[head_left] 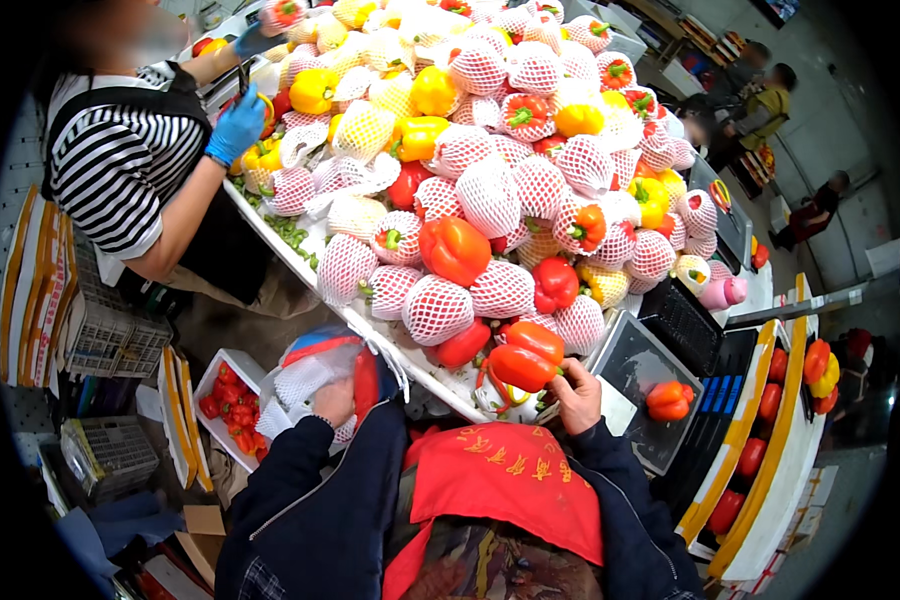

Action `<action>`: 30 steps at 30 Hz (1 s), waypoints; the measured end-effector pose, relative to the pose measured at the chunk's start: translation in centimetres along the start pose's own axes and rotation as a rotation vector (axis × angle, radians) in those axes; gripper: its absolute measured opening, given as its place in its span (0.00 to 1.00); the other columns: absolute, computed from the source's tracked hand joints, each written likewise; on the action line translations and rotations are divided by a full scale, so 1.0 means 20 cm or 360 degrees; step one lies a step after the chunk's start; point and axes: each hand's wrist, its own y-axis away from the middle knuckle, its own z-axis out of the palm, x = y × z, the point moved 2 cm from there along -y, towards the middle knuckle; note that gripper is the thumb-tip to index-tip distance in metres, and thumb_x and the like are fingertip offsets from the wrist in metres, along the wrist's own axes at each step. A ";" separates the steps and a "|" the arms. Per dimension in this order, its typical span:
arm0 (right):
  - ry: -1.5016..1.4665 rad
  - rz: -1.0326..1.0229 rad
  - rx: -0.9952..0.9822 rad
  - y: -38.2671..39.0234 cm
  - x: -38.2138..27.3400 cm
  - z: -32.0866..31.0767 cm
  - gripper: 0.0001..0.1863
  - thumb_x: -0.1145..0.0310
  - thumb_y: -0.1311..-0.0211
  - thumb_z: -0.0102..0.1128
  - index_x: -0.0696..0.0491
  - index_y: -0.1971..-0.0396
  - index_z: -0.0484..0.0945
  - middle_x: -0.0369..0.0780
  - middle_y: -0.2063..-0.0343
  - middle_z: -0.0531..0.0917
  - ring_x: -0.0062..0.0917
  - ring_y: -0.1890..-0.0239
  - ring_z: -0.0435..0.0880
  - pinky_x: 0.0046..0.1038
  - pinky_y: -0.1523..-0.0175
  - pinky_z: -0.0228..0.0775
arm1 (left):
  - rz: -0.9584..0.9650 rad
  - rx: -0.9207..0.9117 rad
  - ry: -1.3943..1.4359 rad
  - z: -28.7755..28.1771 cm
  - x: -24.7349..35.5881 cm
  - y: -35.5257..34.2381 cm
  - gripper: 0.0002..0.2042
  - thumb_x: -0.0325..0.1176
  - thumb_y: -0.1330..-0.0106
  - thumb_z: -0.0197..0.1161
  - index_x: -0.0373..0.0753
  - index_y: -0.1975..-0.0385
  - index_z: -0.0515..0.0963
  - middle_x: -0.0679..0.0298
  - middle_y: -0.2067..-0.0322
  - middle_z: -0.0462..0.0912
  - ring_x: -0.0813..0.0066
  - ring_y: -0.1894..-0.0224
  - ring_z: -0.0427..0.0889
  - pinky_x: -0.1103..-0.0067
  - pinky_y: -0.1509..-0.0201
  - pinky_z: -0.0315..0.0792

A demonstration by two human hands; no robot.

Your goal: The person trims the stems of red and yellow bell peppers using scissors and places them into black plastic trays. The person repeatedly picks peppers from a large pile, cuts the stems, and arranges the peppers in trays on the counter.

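Observation:
At the table's near edge, my right hand (578, 396) is closed at the end of a red bell pepper (522, 357), thumb and fingers against it. My left hand (334, 402) reaches into a clear plastic bag of white foam net sleeves (305, 385) at my left side; its fingers are hidden among the sleeves. A large heap of red and yellow bell peppers covers the table, many in foam nets (438, 310), others bare, like the orange-red pepper (454, 250). A looped red-and-yellow handle (492, 388) lies partly hidden below the held pepper.
A scale (642, 385) bearing one red pepper (670, 400) stands right of my hand. Foam boxes (760, 470) of peppers stand farther right. A white box of small red peppers (232, 410) sits lower left. Across the left corner, a blue-gloved person (235, 130) works; others stand far right.

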 end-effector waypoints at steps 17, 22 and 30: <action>-0.0137 0.0091 -0.0029 0.03 -0.01 0.05 0.09 0.69 0.30 0.58 0.58 0.58 0.79 0.34 0.76 0.81 0.14 0.79 0.78 0.17 0.75 0.68 | -0.0517 -0.0277 0.0502 -0.11 -0.02 -0.01 0.18 0.46 0.37 0.59 0.35 0.61 0.81 0.46 0.61 0.84 0.47 0.55 0.83 0.57 0.52 0.76; -0.0205 0.0123 -0.0055 0.04 0.00 0.10 0.08 0.69 0.31 0.59 0.58 0.59 0.80 0.33 0.77 0.80 0.13 0.79 0.77 0.17 0.74 0.68 | -0.0495 -0.0293 0.0020 -0.55 0.11 -0.03 0.17 0.45 0.39 0.61 0.36 0.66 0.85 0.48 0.64 0.85 0.49 0.59 0.84 0.58 0.55 0.77; 0.0141 -0.0067 -0.0432 0.09 -0.04 0.23 0.07 0.71 0.36 0.63 0.58 0.61 0.82 0.34 0.79 0.81 0.13 0.78 0.78 0.19 0.72 0.69 | 0.0488 -0.0149 0.1821 -1.07 0.86 -0.13 0.50 0.37 0.51 0.80 0.43 0.27 0.55 0.59 0.36 0.61 0.66 0.43 0.75 0.69 0.49 0.78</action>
